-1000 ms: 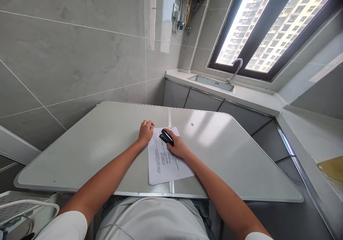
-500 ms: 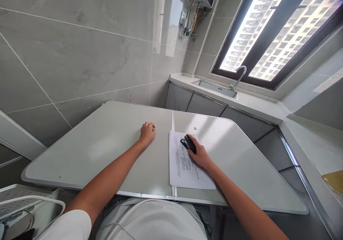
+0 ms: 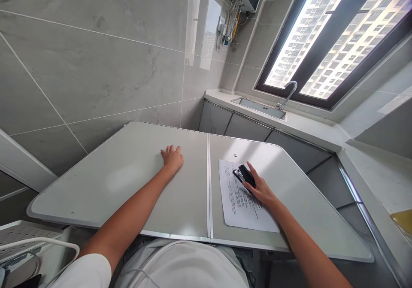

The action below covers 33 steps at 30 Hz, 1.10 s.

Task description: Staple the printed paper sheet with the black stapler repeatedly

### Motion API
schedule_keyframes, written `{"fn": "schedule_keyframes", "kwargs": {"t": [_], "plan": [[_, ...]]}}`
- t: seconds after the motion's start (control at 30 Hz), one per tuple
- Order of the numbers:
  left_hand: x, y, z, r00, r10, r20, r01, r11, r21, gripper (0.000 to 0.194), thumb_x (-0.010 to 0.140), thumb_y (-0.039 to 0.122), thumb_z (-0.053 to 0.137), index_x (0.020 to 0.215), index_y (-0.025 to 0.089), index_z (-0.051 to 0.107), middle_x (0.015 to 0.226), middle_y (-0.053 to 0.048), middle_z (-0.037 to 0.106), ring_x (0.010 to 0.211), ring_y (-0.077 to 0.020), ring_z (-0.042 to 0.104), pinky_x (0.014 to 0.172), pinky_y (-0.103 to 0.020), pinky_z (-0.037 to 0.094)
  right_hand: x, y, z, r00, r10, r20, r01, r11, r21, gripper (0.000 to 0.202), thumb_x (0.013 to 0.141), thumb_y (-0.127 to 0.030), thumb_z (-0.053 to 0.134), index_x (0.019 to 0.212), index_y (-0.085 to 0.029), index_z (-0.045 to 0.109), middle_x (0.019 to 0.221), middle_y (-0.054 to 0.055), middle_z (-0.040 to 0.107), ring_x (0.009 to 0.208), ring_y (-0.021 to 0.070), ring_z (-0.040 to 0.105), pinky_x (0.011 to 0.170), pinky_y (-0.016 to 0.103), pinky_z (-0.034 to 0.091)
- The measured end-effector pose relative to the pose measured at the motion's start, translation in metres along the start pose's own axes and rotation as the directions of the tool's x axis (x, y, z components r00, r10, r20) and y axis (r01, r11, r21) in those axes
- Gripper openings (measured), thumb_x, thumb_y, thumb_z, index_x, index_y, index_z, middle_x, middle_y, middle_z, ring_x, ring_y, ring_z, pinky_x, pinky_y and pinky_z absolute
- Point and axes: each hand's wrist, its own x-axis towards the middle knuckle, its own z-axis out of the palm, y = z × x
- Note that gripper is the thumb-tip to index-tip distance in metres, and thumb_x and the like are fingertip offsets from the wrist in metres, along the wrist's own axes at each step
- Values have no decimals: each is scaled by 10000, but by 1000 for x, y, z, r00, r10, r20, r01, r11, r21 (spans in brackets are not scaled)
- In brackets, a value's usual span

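Printed white paper (image 3: 236,206) lies on the right half of the pale folding table (image 3: 180,202), to the right of the centre seam. On its upper part rests a black stapler (image 3: 246,175). My right hand (image 3: 261,188) is around the stapler's right side, thumb below it and index finger stretched out above. Flat on the table's left half is my left hand (image 3: 173,158), its fingers apart and nothing in it.
Small dark marks (image 3: 235,155) show on the table beyond the paper. A white perforated rack (image 3: 25,236) stands at the lower left. Behind the table run a counter with a sink (image 3: 262,107) and a tap (image 3: 289,92), under a window.
The paper and stapler have shifted right with my right hand, away from the centre seam. My left hand has moved slightly left, and its curled fingers have spread.
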Motion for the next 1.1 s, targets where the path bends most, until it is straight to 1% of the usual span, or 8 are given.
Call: {"fn": "schedule_keyframes", "kwargs": {"t": [0.13,0.2,0.3,0.5,0.67,0.87,0.97,1.1], "plan": [[0,-4,2,991,-100,84,95,993,64,469,939,334,483,1370,181,590,1560,-255,428,1495,-517,250,1143,-760,152,13,32,-25,962,62,-264,-61,998,15,614,982,-537,409,1523,-250,451,1189,136,735,963,271,708,848,402,552],[0,-3,4,987,-109,116,103,993,60,497,947,337,464,1399,157,567,1599,-263,384,1514,-524,219,1154,-750,142,22,55,-40,920,169,-353,-224,967,-123,448,973,-500,418,1195,-213,681,936,127,754,832,265,692,791,381,522],[-1,0,3,985,-109,132,102,993,64,504,947,329,460,1403,139,560,1608,-276,370,1518,-530,209,1156,-747,135,33,85,-54,883,313,-349,-444,797,-410,322,929,-429,481,842,-216,707,788,126,718,782,280,660,718,375,454],[0,1,-6,990,-74,122,55,986,157,462,977,353,445,1372,165,596,1513,-276,468,1445,-526,332,1099,-716,266,40,103,-48,844,420,-333,-534,596,-599,333,951,-369,433,985,-212,725,900,169,721,813,290,649,646,355,357],[0,4,-13,984,-81,160,47,977,207,513,1004,360,380,1425,131,563,1530,-295,437,1444,-523,334,1099,-697,291,36,113,-52,853,396,-339,-521,679,-518,299,905,-416,494,907,-228,726,856,124,720,784,259,623,634,330,344],[-3,9,-15,974,-116,195,63,964,260,532,1017,348,347,1477,148,522,1602,-275,372,1493,-507,278,1139,-693,255,29,144,-66,831,345,-436,-417,906,-78,376,785,-547,570,741,-195,695,673,52,674,677,214,589,671,321,404],[-3,8,-13,977,-107,187,55,964,261,532,1014,347,354,1470,138,531,1596,-286,378,1486,-515,291,1136,-700,253,27,150,-68,804,364,-470,-390,920,47,422,768,-593,588,731,-186,696,607,33,645,614,199,561,641,324,399],[-2,5,-8,982,-91,163,47,966,256,531,1011,344,360,1464,133,539,1580,-297,392,1478,-527,301,1125,-710,258,28,148,-66,829,331,-451,-366,931,10,435,759,-606,603,730,-184,705,598,38,646,611,205,564,637,329,402]]}}
